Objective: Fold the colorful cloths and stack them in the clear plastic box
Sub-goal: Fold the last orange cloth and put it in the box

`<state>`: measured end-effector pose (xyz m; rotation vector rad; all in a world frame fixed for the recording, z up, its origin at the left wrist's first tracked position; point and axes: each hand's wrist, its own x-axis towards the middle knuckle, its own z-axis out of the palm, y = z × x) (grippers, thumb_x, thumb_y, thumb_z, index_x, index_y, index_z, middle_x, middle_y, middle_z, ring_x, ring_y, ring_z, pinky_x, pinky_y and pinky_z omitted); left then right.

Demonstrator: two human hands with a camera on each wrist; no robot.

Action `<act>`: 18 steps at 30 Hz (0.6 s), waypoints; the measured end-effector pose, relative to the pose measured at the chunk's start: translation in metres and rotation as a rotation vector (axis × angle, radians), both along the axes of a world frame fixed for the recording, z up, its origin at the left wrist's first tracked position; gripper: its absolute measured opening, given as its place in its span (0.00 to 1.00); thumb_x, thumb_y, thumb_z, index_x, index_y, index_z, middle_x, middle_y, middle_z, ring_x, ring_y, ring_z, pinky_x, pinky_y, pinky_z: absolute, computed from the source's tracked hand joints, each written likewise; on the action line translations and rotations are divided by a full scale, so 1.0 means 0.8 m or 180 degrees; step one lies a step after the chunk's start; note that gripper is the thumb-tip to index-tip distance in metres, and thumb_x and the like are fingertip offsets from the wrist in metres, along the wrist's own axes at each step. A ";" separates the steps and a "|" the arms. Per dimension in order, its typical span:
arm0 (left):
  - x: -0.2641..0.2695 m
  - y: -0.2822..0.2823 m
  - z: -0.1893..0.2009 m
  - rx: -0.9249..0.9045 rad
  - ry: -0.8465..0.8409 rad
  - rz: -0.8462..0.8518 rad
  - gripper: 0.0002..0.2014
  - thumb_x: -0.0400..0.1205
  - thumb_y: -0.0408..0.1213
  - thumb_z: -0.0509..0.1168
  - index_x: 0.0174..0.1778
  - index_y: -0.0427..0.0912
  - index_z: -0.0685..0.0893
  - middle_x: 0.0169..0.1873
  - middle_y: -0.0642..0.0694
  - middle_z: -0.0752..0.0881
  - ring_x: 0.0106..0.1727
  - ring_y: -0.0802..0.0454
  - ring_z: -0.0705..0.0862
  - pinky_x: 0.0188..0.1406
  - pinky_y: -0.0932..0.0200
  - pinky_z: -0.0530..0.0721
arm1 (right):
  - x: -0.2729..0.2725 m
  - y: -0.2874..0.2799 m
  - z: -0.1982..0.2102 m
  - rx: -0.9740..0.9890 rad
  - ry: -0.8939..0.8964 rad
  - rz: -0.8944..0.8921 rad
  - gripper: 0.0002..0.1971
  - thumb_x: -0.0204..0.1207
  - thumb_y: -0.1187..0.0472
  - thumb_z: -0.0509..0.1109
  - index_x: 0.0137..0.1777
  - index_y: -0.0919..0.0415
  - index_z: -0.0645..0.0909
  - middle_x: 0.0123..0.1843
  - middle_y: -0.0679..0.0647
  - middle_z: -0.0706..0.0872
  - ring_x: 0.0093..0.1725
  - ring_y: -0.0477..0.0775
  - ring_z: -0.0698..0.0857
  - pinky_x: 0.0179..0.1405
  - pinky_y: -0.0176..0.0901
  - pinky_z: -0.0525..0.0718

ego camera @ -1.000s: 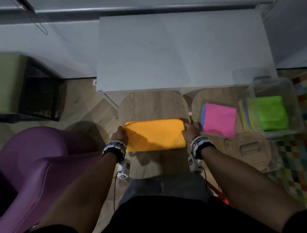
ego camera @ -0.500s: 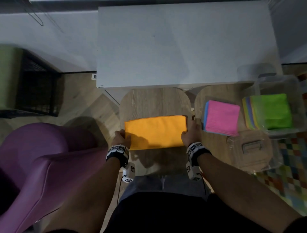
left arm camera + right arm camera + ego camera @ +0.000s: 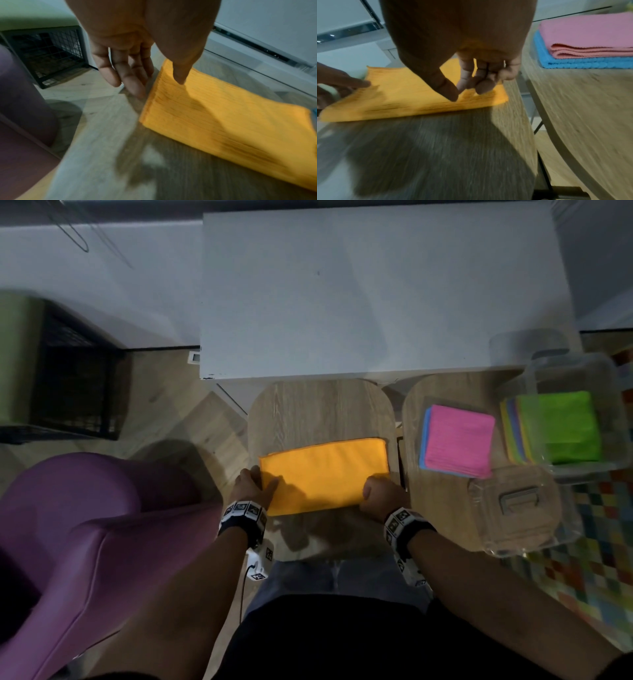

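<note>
Your left hand (image 3: 251, 489) is lying at the left short edge of the orange cloth (image 3: 325, 474), with its fingers (image 3: 126, 75) straight and spread slightly, their tips resting on the wooden tabletop (image 3: 318, 409) just beside the cloth's folded edge. The thumb (image 3: 180, 65) is reaching over the top of the cloth; whether it is pressing down or merely hovering cannot be told.

Your right hand (image 3: 380, 496) is sitting at the near right corner of the same cloth. Its fingers (image 3: 481, 79) are curling inward and meeting the thumb (image 3: 447, 89) over the cloth's top surface; the wrist view is blurred, so whether fabric is actually being pinched between them cannot be confirmed.

The orange cloth is lying flat as a folded rectangle across the near half of that tabletop, long side running left to right.

On the second wooden tabletop (image 3: 442, 501) to the right, a folded pink cloth (image 3: 459, 436) is resting on a blue cloth (image 3: 573, 62) near its far edge. The clear plastic box (image 3: 613, 392) is standing at the far right, holding a green cloth (image 3: 568, 426) on top of a stack of other colours. A clear lid (image 3: 517, 508) is lying at the near right corner.
</note>
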<state>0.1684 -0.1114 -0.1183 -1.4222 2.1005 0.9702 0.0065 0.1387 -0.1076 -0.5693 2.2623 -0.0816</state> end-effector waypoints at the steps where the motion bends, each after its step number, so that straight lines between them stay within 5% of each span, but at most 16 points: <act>1: -0.002 0.003 -0.001 0.0001 0.0036 -0.0093 0.34 0.74 0.61 0.69 0.67 0.42 0.71 0.60 0.41 0.79 0.59 0.40 0.81 0.58 0.44 0.81 | 0.004 -0.004 0.001 -0.0101 -0.0097 0.0055 0.11 0.68 0.55 0.70 0.51 0.51 0.79 0.54 0.53 0.81 0.54 0.59 0.81 0.59 0.50 0.79; 5: -0.016 0.011 0.000 0.0010 -0.0176 -0.0290 0.34 0.74 0.59 0.70 0.68 0.38 0.74 0.63 0.38 0.74 0.61 0.37 0.78 0.61 0.43 0.80 | 0.010 -0.017 -0.004 0.0124 -0.0312 0.0234 0.10 0.73 0.56 0.68 0.53 0.50 0.82 0.59 0.52 0.82 0.62 0.58 0.79 0.65 0.56 0.76; 9: -0.024 0.009 0.009 0.0301 -0.0114 -0.0155 0.19 0.77 0.51 0.70 0.53 0.40 0.79 0.51 0.40 0.81 0.47 0.42 0.80 0.44 0.54 0.78 | 0.016 -0.030 -0.009 0.0570 -0.0119 0.0161 0.14 0.72 0.53 0.66 0.54 0.57 0.83 0.58 0.59 0.83 0.61 0.64 0.80 0.66 0.62 0.75; 12: -0.025 0.006 0.015 0.0559 -0.0026 -0.0021 0.15 0.78 0.48 0.69 0.52 0.41 0.79 0.49 0.40 0.84 0.46 0.43 0.81 0.43 0.55 0.77 | 0.017 -0.029 -0.001 0.0585 -0.0112 0.0037 0.13 0.75 0.57 0.66 0.58 0.58 0.81 0.61 0.59 0.82 0.63 0.65 0.80 0.67 0.60 0.76; 15: -0.033 0.019 0.025 0.0932 0.0250 0.0135 0.23 0.78 0.46 0.70 0.67 0.43 0.78 0.58 0.42 0.85 0.53 0.41 0.84 0.50 0.52 0.82 | 0.015 -0.031 0.010 -0.0215 -0.0563 -0.0504 0.08 0.77 0.61 0.68 0.56 0.55 0.82 0.54 0.56 0.84 0.55 0.60 0.84 0.54 0.49 0.82; 18: -0.049 0.050 0.044 0.1342 0.0638 0.0138 0.24 0.77 0.44 0.73 0.69 0.47 0.76 0.54 0.45 0.84 0.45 0.45 0.87 0.35 0.55 0.88 | 0.011 -0.041 0.022 -0.1275 -0.1128 -0.1554 0.10 0.80 0.52 0.69 0.58 0.54 0.84 0.49 0.53 0.87 0.47 0.55 0.87 0.45 0.47 0.82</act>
